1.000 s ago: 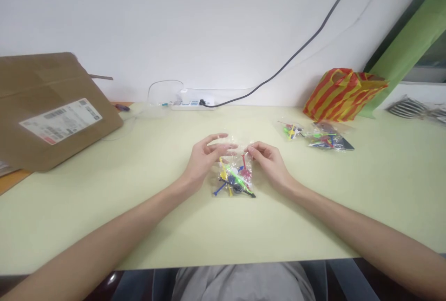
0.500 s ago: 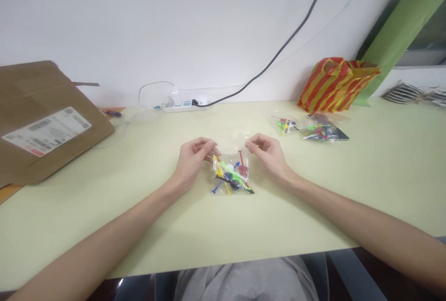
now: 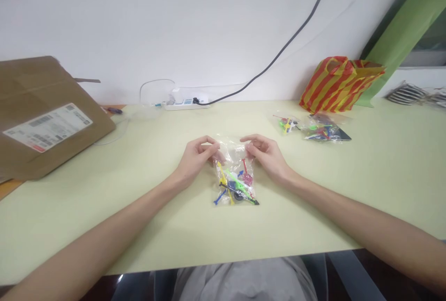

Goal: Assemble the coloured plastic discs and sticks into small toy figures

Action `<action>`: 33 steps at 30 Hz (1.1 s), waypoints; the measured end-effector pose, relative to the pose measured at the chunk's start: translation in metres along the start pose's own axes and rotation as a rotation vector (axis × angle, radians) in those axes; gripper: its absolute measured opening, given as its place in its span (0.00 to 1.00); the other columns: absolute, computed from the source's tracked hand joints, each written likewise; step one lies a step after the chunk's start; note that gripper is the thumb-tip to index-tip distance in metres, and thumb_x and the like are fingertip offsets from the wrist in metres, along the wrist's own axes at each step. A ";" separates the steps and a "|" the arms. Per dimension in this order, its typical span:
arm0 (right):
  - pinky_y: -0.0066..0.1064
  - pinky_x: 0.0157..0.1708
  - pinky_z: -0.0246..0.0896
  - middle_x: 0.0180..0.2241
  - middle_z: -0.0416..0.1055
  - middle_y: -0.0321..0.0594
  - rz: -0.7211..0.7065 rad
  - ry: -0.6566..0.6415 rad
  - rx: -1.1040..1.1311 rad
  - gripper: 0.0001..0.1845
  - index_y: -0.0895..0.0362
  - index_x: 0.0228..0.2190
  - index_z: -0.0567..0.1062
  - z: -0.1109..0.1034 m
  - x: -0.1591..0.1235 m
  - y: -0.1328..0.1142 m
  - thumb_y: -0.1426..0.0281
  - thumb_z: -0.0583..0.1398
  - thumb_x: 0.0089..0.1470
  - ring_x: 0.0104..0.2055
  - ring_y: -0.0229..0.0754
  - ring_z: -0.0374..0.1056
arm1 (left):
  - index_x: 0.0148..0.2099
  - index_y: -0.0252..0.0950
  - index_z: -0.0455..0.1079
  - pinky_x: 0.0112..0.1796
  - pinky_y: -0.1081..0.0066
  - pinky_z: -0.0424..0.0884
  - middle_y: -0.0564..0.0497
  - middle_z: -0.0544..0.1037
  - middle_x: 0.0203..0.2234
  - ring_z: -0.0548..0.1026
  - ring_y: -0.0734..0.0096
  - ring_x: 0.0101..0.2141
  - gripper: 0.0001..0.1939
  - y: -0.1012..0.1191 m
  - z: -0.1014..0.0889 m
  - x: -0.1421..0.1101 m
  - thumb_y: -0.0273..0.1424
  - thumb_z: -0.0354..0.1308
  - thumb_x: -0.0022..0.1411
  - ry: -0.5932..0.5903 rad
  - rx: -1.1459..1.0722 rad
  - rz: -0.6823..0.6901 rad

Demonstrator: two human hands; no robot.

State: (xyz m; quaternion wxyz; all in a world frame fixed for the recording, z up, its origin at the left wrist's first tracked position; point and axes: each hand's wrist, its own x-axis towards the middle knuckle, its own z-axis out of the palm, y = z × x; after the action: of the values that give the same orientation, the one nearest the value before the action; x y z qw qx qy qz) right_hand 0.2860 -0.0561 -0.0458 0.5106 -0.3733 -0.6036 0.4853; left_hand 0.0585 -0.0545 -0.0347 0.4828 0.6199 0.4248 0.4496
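In the head view, the left hand (image 3: 197, 157) and right hand (image 3: 265, 154) curl half closed at the top of a clear plastic bag (image 3: 235, 182) of coloured plastic pieces, which lies on the worktop (image 3: 383, 161) between them; whether they grip it cannot be told. Two smaller clear bags (image 3: 322, 131) lie farther off, before a red-and-yellow striped carrier bag (image 3: 339, 85)

On the desk (image 3: 313, 208), a bag (image 3: 234, 185) lies at center. Two smaller bags (image 3: 306, 129) sit at two o'clock, with a carrier bag (image 3: 339, 85) just behind them. A power strip (image 3: 186, 102) lies at eleven o'clock against the wall (image 3: 174, 27), and a cardboard mailer (image 3: 49, 120) at ten o'clock.
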 end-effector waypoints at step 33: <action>0.31 0.33 0.62 0.32 0.76 0.39 -0.037 -0.189 -0.121 0.18 0.57 0.43 0.76 0.006 -0.001 0.005 0.57 0.66 0.58 0.33 0.41 0.70 | 0.55 0.36 0.72 0.34 0.68 0.79 0.44 0.85 0.35 0.84 0.59 0.32 0.26 -0.002 0.006 -0.006 0.44 0.70 0.60 -0.070 0.008 -0.005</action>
State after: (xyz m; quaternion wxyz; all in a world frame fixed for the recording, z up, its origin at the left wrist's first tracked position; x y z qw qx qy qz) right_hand 0.2800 -0.0564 -0.0513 0.4368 -0.3446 -0.6842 0.4715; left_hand 0.0625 -0.0610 -0.0382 0.4959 0.6363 0.4110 0.4246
